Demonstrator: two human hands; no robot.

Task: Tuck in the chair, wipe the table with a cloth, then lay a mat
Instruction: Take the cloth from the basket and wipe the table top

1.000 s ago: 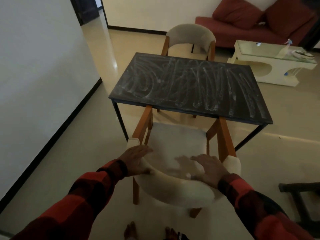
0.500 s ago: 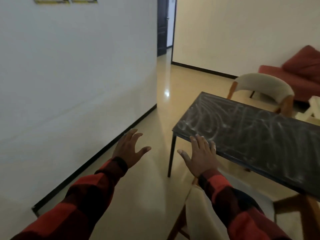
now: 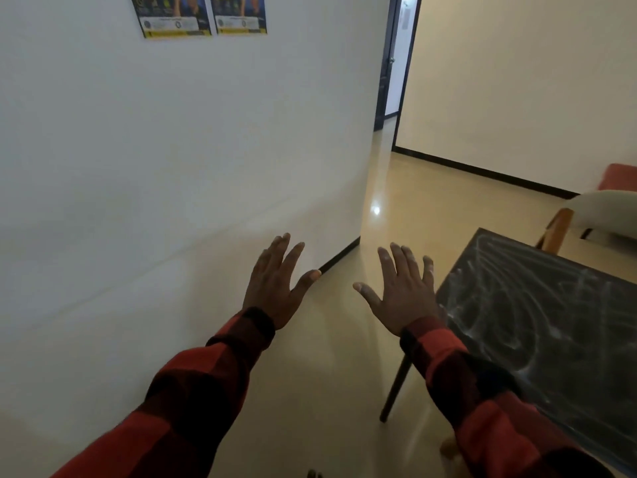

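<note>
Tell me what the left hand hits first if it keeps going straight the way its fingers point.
Most likely the white wall. The left hand is open and empty, fingers pointing forward and slightly up at the wall near its corner; nothing shows between them, though depth is hard to judge.

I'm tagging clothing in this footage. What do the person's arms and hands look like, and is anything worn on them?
Both arms wear long sleeves in a red and black check, the left sleeve and the right sleeve each ending in a dark cuff at the wrist. The left hand and right hand are bare: no gloves, and no rings or watch show.
</note>
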